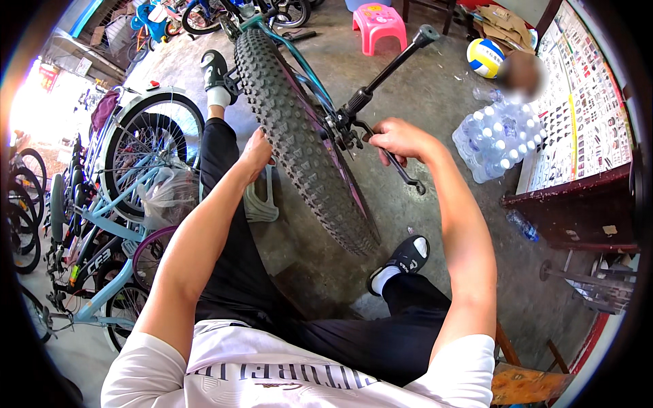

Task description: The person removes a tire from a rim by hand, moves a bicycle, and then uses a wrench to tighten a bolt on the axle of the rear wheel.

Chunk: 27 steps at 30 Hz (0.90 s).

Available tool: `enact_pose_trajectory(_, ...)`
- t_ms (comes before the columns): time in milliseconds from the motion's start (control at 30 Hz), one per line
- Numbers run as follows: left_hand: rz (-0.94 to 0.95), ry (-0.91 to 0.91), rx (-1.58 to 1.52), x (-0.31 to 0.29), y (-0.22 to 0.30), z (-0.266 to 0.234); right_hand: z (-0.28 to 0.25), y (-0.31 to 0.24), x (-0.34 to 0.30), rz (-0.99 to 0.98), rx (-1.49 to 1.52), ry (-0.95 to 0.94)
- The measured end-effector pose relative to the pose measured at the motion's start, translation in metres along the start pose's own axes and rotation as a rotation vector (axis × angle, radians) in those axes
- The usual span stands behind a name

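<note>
A bicycle stands with its knobbly black tyre (299, 160) tilted across the middle of the view, between my legs. My right hand (401, 141) is closed around a dark wrench (406, 178), whose upper end reaches the axle area (345, 129) on the wheel's right side. From that spot a black kickstand (384, 75) points up and to the right. Beside the tyre's left flank, my left hand (256, 151) has its fingers curled. The tyre partly hides them, and what they hold cannot be made out.
Several parked bicycles (112, 224) crowd the left. A grey plastic stool (264, 204) is below my left hand. Farther off stand a pink stool (379, 27) and a ball (485, 58). Wrapped water bottles (500, 139) lie right, near a dark cabinet (578, 214).
</note>
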<state>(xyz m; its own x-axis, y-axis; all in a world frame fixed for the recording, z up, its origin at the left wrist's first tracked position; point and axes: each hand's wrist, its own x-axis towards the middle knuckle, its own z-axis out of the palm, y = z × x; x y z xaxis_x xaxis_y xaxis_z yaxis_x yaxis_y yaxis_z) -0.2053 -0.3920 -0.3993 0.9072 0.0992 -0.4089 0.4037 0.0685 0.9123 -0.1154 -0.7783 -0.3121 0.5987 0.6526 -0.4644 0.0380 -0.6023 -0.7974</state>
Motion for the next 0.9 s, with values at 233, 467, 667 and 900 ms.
enact_pose_trajectory(233, 0.041, 0.068, -0.153, 0.02, -0.033, -0.029, -0.009, -0.002, 0.002, 0.029, 0.2, -0.148)
enact_pose_trajectory(467, 0.013, 0.19, 0.28, -0.017, 0.025, 0.034, 0.032, 0.068, 0.051, -0.228, -0.217, 0.233)
enact_pose_trajectory(667, -0.004, 0.204, 0.407, -0.051, 0.069, 0.062, 0.049, 0.064, 0.073, -0.372, -0.466, 0.601)
enact_pose_trajectory(900, -0.028, 0.115, 0.413, -0.042, 0.061, 0.051, 0.052, 0.068, 0.062, -0.158, -0.289, 0.582)
